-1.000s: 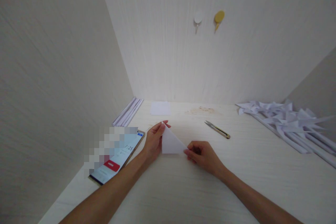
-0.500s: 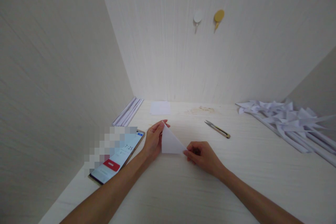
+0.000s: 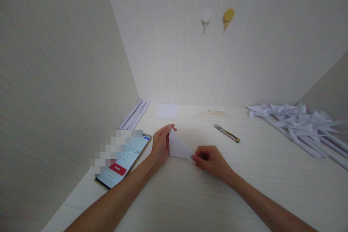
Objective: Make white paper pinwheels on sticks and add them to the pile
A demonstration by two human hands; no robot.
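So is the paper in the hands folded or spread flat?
Folded: the paper shows as a triangle on the table, the left hand pinching its top corner and the right hand its lower point.

Phone (image 3: 123, 161) timer reads 7:26, up from 7:25. Folded paper triangle (image 3: 178, 147) lies slightly flatter between both hands. View shifted marginally.

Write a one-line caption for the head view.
Both hands, left and right, pinch a folded white paper triangle on the desk.
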